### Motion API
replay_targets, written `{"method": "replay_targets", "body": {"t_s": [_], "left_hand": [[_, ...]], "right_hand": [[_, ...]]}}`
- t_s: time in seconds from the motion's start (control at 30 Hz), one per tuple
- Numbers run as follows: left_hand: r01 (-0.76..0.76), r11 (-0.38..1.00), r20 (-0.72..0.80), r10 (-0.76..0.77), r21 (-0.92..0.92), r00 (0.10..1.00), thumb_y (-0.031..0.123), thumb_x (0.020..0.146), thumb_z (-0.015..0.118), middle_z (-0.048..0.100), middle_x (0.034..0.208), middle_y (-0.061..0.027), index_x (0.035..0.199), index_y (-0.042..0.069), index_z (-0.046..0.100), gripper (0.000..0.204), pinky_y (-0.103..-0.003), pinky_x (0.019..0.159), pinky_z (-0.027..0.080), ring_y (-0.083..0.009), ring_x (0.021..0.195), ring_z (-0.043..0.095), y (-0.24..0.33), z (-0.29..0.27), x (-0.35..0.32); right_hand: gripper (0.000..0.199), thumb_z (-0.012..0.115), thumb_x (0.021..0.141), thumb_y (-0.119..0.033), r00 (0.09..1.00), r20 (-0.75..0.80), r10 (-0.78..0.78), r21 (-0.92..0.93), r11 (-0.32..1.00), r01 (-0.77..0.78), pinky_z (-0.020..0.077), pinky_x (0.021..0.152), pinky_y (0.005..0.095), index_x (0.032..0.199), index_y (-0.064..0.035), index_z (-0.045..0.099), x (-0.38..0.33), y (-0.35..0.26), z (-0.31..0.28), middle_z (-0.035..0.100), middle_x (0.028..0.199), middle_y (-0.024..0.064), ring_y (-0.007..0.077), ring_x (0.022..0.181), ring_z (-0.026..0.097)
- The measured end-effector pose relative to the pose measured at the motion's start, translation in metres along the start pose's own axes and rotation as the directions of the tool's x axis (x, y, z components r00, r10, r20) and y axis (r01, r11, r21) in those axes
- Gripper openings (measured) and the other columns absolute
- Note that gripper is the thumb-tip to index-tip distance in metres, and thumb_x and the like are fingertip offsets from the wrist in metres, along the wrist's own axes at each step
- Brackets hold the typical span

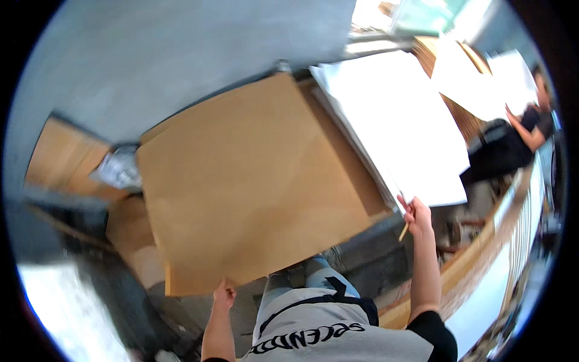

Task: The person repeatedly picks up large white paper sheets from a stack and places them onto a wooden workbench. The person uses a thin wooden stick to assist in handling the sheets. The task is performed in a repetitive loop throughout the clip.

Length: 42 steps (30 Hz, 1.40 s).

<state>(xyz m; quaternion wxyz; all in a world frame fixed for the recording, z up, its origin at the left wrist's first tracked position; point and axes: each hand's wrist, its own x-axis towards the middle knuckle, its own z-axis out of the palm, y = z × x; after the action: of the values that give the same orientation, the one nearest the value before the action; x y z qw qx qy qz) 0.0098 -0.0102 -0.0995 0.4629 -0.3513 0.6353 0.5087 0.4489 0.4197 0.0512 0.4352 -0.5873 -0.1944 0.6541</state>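
Observation:
A large brown paper sheet (241, 175) lies flat on a stack in front of me. My left hand (225, 294) is at its near edge, fingers closed on the border. To the right, a stack of large white paper sheets (392, 127) overlaps more brown board. My right hand (417, 215) is at the near edge of the white stack. A thin, light wooden stick (403, 231) sticks out of its closed fingers; its exact kind is too small to tell. One finger points up towards the sheets.
Against the wall at left are a wooden panel (66, 154) and a crumpled plastic bag (119, 168). A person (512, 139) at far right handles another white sheet (515, 75). A long wood-edged surface (482, 241) runs along my right. A window (422, 18) is at the back.

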Motion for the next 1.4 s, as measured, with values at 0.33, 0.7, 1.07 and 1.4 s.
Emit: {"method": "replay_targets", "body": {"t_s": [0.33, 0.7, 1.07, 1.4], "left_hand": [[-0.060, 0.988, 0.261, 0.096, -0.142, 0.960, 0.035, 0.080, 0.058, 0.048, 0.058, -0.0048, 0.086, 0.011, 0.048, 0.027, -0.029, 0.035, 0.035, -0.0166, 0.042, 0.045, -0.013, 0.008, 0.010], [-0.070, 0.982, 0.434, 0.142, -0.177, 0.889, 0.038, 0.081, 0.052, 0.049, 0.062, -0.0008, 0.089, 0.016, 0.049, 0.023, -0.027, 0.038, 0.035, -0.0144, 0.046, 0.045, -0.038, 0.001, 0.030], [0.089, 0.947, 0.463, 0.067, -0.307, 0.884, 0.040, 0.085, 0.044, 0.047, 0.058, 0.0000, 0.082, 0.016, 0.049, 0.024, -0.027, 0.038, 0.036, -0.0133, 0.044, 0.045, -0.023, 0.001, 0.020], [0.108, 0.985, 0.295, -0.065, -0.131, 0.953, 0.026, 0.082, 0.057, 0.054, 0.072, -0.0034, 0.087, 0.010, 0.052, 0.018, -0.026, 0.044, 0.038, -0.0140, 0.052, 0.048, -0.026, -0.013, -0.006]], "right_hand": [[0.018, 0.038, 0.091, -0.021, 0.798, 0.584, 0.150, -0.335, 0.940, 0.069, 0.0292, 0.033, 0.0179, 0.094, -0.0055, 0.047, -0.179, 0.203, 0.274, 0.056, 0.079, 0.0089, 0.0060, 0.043, 0.043], [0.022, 0.041, 0.089, -0.016, 0.428, 0.828, 0.362, -0.552, 0.661, 0.509, 0.0511, 0.053, 0.0266, 0.096, 0.0043, 0.047, -0.256, 0.393, 0.339, 0.055, 0.089, 0.0134, 0.0192, 0.062, 0.060], [0.029, 0.048, 0.087, -0.027, 0.325, 0.558, 0.764, -0.830, 0.511, 0.225, 0.0486, 0.050, 0.0240, 0.097, -0.0010, 0.054, -0.203, 0.399, 0.277, 0.060, 0.093, 0.0052, 0.0123, 0.072, 0.059], [0.024, 0.059, 0.080, -0.023, 0.939, 0.100, 0.329, -0.516, 0.824, -0.234, 0.0250, 0.040, 0.0169, 0.100, -0.0095, 0.057, -0.087, 0.225, 0.108, 0.061, 0.086, 0.0009, 0.0067, 0.071, 0.058]]}}
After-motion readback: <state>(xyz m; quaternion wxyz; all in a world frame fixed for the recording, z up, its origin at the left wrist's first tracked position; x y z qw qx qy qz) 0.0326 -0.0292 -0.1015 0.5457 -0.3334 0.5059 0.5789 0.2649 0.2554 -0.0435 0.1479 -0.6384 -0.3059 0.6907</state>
